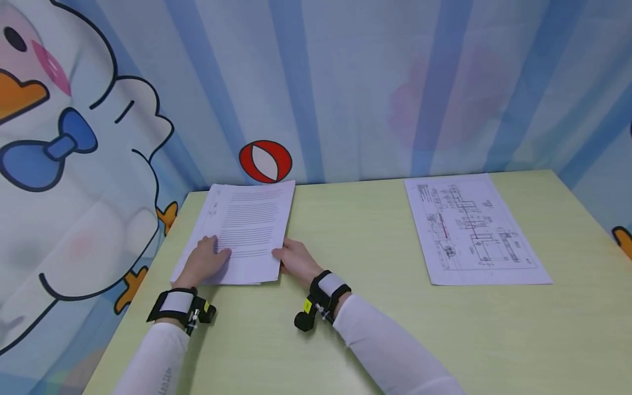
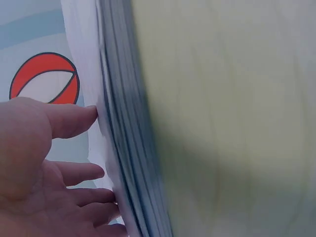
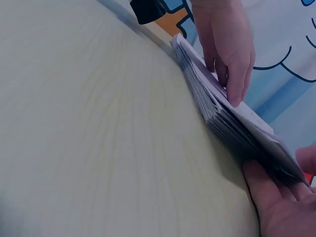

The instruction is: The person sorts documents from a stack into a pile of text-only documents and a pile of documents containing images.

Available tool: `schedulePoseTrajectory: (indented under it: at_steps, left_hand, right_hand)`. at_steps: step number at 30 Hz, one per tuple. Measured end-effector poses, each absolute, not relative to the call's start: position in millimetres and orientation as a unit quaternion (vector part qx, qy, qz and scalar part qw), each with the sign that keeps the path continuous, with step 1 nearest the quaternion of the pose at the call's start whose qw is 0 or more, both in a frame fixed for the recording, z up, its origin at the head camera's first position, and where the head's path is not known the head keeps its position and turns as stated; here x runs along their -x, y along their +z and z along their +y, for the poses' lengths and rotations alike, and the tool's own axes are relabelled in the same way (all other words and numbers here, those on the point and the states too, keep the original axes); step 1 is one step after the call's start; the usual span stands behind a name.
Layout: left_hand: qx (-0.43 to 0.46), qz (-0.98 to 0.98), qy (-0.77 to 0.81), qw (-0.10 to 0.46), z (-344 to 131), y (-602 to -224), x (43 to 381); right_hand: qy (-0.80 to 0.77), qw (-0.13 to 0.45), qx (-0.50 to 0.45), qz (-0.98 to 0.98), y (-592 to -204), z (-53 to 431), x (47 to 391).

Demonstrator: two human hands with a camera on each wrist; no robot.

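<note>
A thick stack of printed paper lies at the left of the table, its top sheet covered in lines of text. On its lower left part rests my left hand, the fingertips touching the top sheet. My right hand grips the stack's right edge, thumb above and fingers below. In the right wrist view, those fingers reach under the layered stack, with the left hand pressing from above. The left wrist view shows straight fingers against the top sheet, beside the layered edges.
A sheet with a technical line drawing lies at the right of the pale wooden table. A blue striped curtain with cartoon prints hangs along the back and left edges. Each wrist wears a strapped black camera.
</note>
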State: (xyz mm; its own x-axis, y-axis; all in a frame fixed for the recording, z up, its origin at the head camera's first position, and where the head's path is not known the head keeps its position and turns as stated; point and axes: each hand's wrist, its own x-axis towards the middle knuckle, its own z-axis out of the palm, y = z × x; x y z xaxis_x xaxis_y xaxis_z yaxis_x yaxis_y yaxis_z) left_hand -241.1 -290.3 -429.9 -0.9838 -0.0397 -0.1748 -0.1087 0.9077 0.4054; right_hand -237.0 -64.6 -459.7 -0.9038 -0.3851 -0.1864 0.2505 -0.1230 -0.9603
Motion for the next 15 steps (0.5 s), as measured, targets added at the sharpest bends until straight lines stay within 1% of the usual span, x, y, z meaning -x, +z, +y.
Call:
schedulePoseTrajectory:
  at_steps: [6, 11, 15]
  left_hand:
    - [0.022, 0.974, 0.213, 0.079, -275, -431, 241]
    - [0.019, 0.970, 0.229, 0.080, -266, -429, 239]
    - [0.009, 0.963, 0.256, 0.077, -264, -428, 239]
  right_hand:
    - [-0.730, 0.150, 0.000, 0.666, -461, -61, 239]
    - [-0.744, 0.132, -0.053, 0.653, -462, -54, 241]
    - [-0.754, 0.131, -0.074, 0.639, -462, -48, 242]
